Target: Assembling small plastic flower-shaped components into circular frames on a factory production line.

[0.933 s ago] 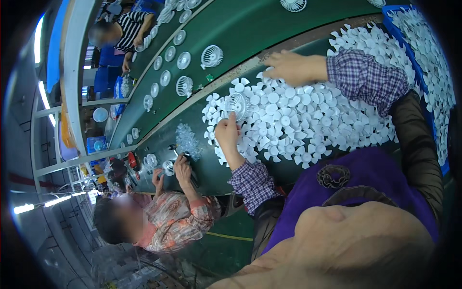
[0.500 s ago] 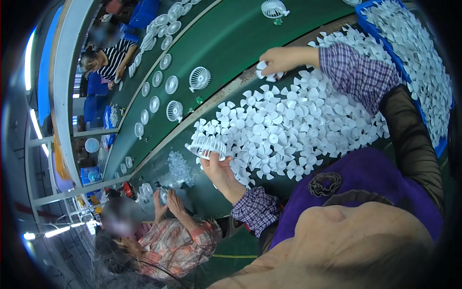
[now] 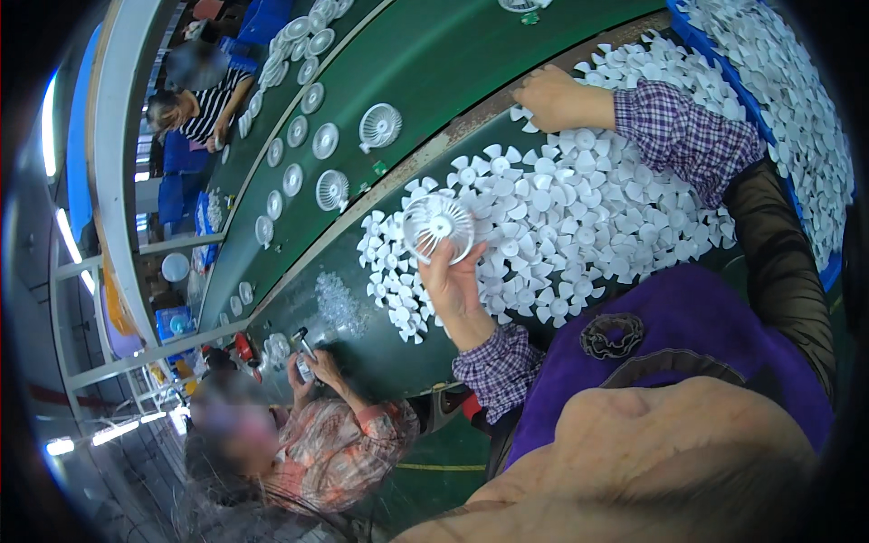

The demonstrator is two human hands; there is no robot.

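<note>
My left hand (image 3: 455, 281) is closed on the rim of a round white fan cage (image 3: 439, 228), its slatted face turned up, above a wide heap of small white three-bladed fan blades (image 3: 552, 231). At the far edge of the heap my right hand (image 3: 563, 98) has its fingers curled down. A white fan blade (image 3: 519, 114) shows under those fingertips, partly hidden by the hand.
Beyond a raised metal edge runs a green conveyor belt (image 3: 434, 81) carrying several fan cages (image 3: 380, 125). A blue crate (image 3: 715, 59) full of fan blades stands at right. Clear small parts (image 3: 339, 306) lie left of the heap. A co-worker (image 3: 339, 434) handles a part at lower left.
My left hand has moved right and up, tilting the fan cage to face upward. My right hand has shifted right and slightly up. The co-worker now has a tool at the hands.
</note>
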